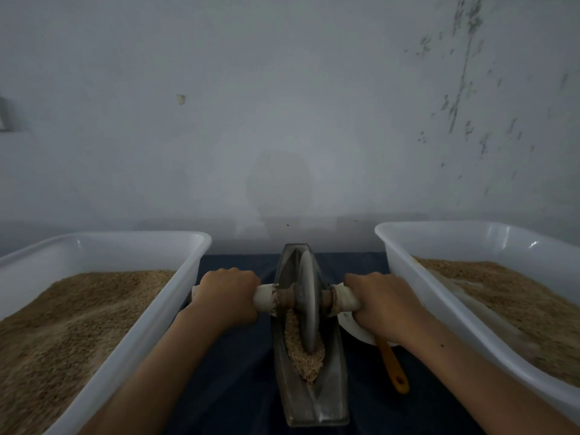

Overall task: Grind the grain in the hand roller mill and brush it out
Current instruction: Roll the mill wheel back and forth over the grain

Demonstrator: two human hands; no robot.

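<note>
Grey metal trough runs lengthwise between the hands, on a dark blue cloth. A stone-coloured wheel stands upright in it, on an axle with pale wrapped handles out each side.

Left hand: fingers curled fully round the left handle, knuckles up. Right hand: same on the right handle, wrapped tight. Both hold the axle level, wheel roughly mid-trough.

Grain: small tan heap in the trough groove, just on the near side of the wheel, below and between the two hands. Looks coarse, partly cracked at best. Judging by that, grinding is underway, brushing not started.

Outside the left hand: white tub full of grain. Outside the right hand: second white tub, also holding tan material; can't tell whether it's ground or whole. Under the right wrist: a white dish and an orange handle, probably the brush; its head is hidden.

Risks:
- Uneven push between hands tilts the wheel, so it rides up the groove wall and throws grain onto the cloth.
- Stroke too long towards the body: heap spills over the trough's near end.
- Right forearm sits over the dish and orange handle; a low elbow could knock them.
- Trough is narrow and looks unclamped, so a hard side load could tip or skid it.
</note>
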